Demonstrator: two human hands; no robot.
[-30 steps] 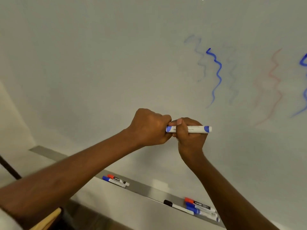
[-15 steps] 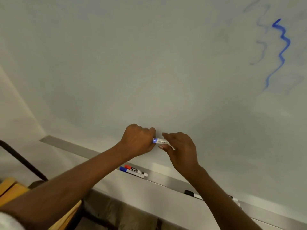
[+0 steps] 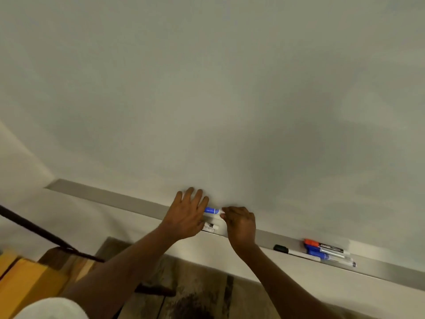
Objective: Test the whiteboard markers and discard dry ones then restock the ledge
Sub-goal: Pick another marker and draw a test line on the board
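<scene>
The right hand (image 3: 240, 223) has its fingers curled, and it pinches the white end of a blue marker (image 3: 212, 211). The marker lies sideways, and its blue end points at the left hand (image 3: 188, 217). The left hand is wide open with its fingers straight and spread out. It holds nothing. The blue end sits right by the left hand's fingers, but it is hard to tell if they touch.

The blue marker is low down, just over the grey ledge (image 3: 115, 199) at the bottom of the whiteboard (image 3: 207, 88). It is hard to tell if it rests on the ledge.

Two more markers (image 3: 210, 226) lie on the ledge, half hidden under the left hand. Further along the ledge, to the right of the right hand, lies a black marker (image 3: 281, 249). Just past it is a small bunch with a red marker (image 3: 310, 242) and some blue markers (image 3: 322, 255), all close together.

Below the ledge is a brown wood floor (image 3: 195, 284). At the bottom left is a yellow wooden thing (image 3: 23, 279), and a dark thin bar (image 3: 34, 231) crosses above it. A white sleeve (image 3: 50, 307) shows at the very bottom
</scene>
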